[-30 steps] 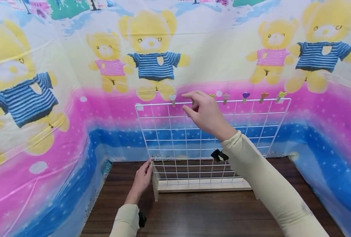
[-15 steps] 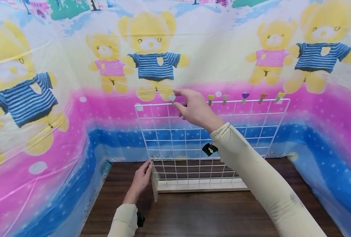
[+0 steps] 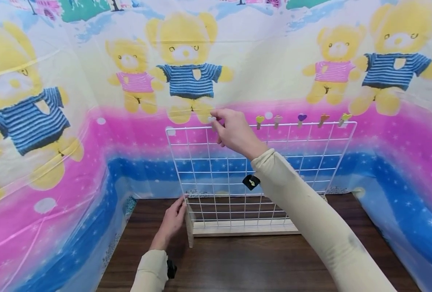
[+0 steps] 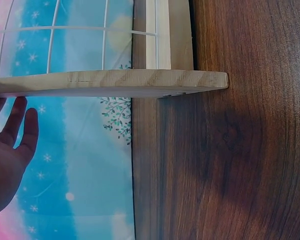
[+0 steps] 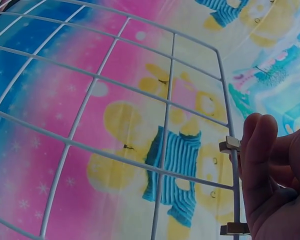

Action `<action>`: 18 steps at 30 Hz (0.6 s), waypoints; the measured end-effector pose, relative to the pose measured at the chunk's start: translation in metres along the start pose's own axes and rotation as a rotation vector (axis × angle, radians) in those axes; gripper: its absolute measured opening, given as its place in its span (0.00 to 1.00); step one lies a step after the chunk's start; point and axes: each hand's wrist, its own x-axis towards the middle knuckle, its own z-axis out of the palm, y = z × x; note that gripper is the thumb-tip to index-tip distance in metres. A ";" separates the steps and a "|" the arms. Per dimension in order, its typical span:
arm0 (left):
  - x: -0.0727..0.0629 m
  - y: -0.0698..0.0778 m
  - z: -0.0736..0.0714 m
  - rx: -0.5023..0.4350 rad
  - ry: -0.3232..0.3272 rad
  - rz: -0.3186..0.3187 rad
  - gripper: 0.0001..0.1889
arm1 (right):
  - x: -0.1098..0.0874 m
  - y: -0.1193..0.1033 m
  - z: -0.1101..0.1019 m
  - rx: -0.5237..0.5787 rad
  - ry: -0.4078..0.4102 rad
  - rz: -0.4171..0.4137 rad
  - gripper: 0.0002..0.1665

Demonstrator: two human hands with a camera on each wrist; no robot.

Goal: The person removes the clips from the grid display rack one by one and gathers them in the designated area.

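Observation:
A white wire grid panel (image 3: 237, 170) stands upright in a wooden base (image 3: 245, 230). My right hand (image 3: 234, 129) is at the left part of its top bar, thumb and forefinger pinching a small wooden clothespin with a white heart (image 3: 211, 119). In the right wrist view, that clothespin (image 5: 230, 145) sits on the wire beside my fingertips, with another clothespin (image 5: 235, 229) lower down, hidden by the hand in the head view. My left hand (image 3: 173, 219) rests its extended fingertips against the wooden side post (image 4: 130, 81).
Along the top bar to the right sit more heart clothespins: yellow (image 3: 260, 121), pale pink (image 3: 278, 121), purple (image 3: 301, 119), orange (image 3: 323, 119) and yellow-green (image 3: 345, 118). A bear-printed cloth (image 3: 267, 81) hangs behind the dark wooden table (image 3: 252, 263).
My right hand has moved left along the top bar to the white-heart clothespin and closed its fingertips on it. The yellow clothespin behind it came into sight. The left hand stayed put.

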 end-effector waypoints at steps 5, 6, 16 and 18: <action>0.000 0.001 0.000 -0.014 -0.009 0.012 0.20 | 0.000 -0.001 0.001 0.000 0.019 0.009 0.15; 0.000 0.001 0.000 -0.015 -0.008 0.011 0.20 | -0.001 -0.001 0.001 0.008 0.026 0.013 0.15; 0.000 0.002 0.000 -0.009 -0.017 -0.016 0.20 | -0.003 0.001 0.002 0.068 0.092 -0.002 0.13; 0.000 0.001 0.000 -0.008 -0.013 -0.005 0.20 | -0.004 0.001 0.001 0.093 0.113 -0.007 0.12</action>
